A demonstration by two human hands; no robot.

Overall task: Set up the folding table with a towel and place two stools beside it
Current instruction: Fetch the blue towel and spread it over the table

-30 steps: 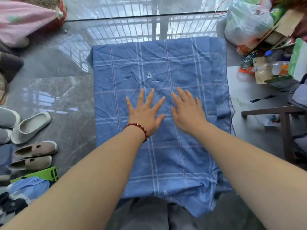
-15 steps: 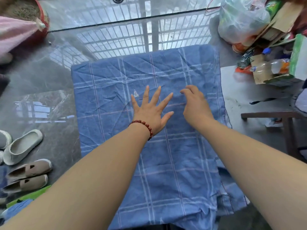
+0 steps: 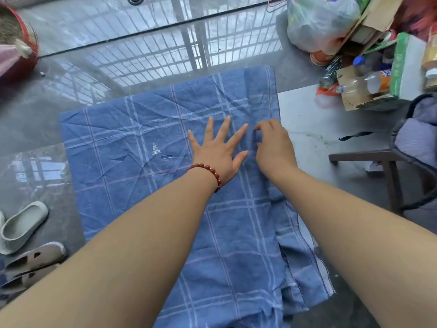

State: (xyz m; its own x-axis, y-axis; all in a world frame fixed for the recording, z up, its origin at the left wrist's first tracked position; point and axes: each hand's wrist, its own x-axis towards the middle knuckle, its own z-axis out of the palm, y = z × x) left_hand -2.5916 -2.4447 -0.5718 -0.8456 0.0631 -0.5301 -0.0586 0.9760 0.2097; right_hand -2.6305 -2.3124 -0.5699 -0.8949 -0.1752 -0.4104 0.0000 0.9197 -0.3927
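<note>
left hand (image 3: 217, 150) lies flat on the towel (image 3: 132, 176), palm down, fingers straight and spread, gripping nothing. a red bead bracelet (image 3: 208, 172) circles its wrist. right hand (image 3: 275, 147) sits just beside it on the same cloth, fingers curled under with the tips down at the fabric; a soft ridge of cloth runs up past them, but whether they pinch it cannot be told.

the towel is blue with pale check lines and a small white tree mark left of the left hand. it is spread over a raised surface that it hides fully, creased all over. its near right part hangs off the side in loose folds, with a stitched hem showing.

around it is a glossy grey floor (image 3: 37, 129) that mirrors a window grille. pale shoes (image 3: 23, 226) lie at the left edge and a red basin (image 3: 21, 55) is at the far left. on the right stand a dark wooden frame (image 3: 369, 157) with a grey bag (image 3: 416, 136) on it. farther back is a white plastic bag (image 3: 316, 24) and bottles (image 3: 364, 85) among cardboard.
</note>
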